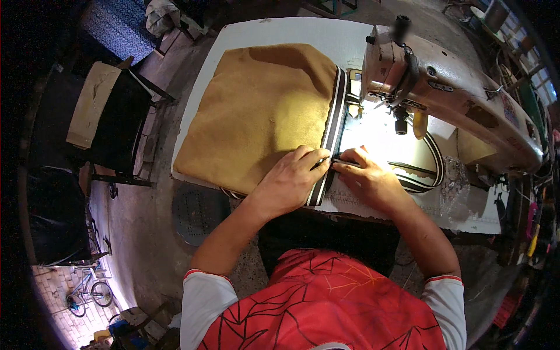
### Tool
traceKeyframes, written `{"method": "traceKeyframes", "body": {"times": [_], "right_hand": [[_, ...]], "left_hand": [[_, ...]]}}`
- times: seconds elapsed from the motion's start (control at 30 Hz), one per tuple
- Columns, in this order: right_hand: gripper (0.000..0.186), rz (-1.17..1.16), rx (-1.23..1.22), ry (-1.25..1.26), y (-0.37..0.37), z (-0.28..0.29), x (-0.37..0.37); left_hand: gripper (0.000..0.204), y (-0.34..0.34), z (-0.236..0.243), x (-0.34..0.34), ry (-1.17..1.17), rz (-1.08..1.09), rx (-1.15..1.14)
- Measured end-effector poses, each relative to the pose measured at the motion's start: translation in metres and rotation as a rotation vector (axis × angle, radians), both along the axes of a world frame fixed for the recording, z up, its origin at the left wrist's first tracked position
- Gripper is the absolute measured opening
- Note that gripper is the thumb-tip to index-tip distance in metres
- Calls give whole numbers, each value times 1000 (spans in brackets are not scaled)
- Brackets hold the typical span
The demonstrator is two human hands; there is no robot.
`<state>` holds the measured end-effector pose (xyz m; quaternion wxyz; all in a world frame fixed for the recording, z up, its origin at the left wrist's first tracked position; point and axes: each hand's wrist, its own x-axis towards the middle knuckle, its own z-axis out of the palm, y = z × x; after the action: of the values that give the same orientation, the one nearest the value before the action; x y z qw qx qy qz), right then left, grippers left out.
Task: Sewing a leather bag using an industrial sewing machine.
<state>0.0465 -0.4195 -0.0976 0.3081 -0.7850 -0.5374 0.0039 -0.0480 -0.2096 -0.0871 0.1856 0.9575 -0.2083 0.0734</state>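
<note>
A large tan fabric piece (pixel 245 111) lies on the white table, with a black-and-white striped webbing strap (pixel 335 116) running along its right edge. My left hand (pixel 286 181) rests on the fabric's near right corner, its thumb and forefinger closed on the striped strap. Close beside it, my right hand (pixel 376 181) pinches what looks like the dark edge of the same strap; the fingertips nearly meet. The sewing machine (pixel 452 81) stands to the right, its lit needle area just beyond my right hand. A loose loop of striped webbing (pixel 438 160) curves out to the right.
The white tabletop (pixel 201 76) has a ruler-like marking along its near edge. Crumpled clear plastic (pixel 455 186) lies at the right. A dark stool (pixel 201 213) sits below the table's left corner. Chairs (pixel 111 116) stand at the left, and a bicycle (pixel 87 294) farther off.
</note>
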Motion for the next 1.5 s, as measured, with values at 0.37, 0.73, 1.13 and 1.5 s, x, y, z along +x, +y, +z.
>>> {"method": "traceKeyframes", "body": {"times": [0.37, 0.73, 1.13, 1.5], "right_hand": [[25, 23, 5, -23, -1, -3, 2], [32, -62, -145, -79, -27, 8, 28], [35, -300, -86, -285, -22, 16, 51], [47, -119, -191, -41, -15, 10, 37]], "left_hand": [[42, 8, 1, 8, 27, -7, -11], [43, -13, -6, 38, -6, 45, 44], [42, -14, -4, 36, 21, 60, 6], [39, -11, -5, 33, -6, 52, 24]]}}
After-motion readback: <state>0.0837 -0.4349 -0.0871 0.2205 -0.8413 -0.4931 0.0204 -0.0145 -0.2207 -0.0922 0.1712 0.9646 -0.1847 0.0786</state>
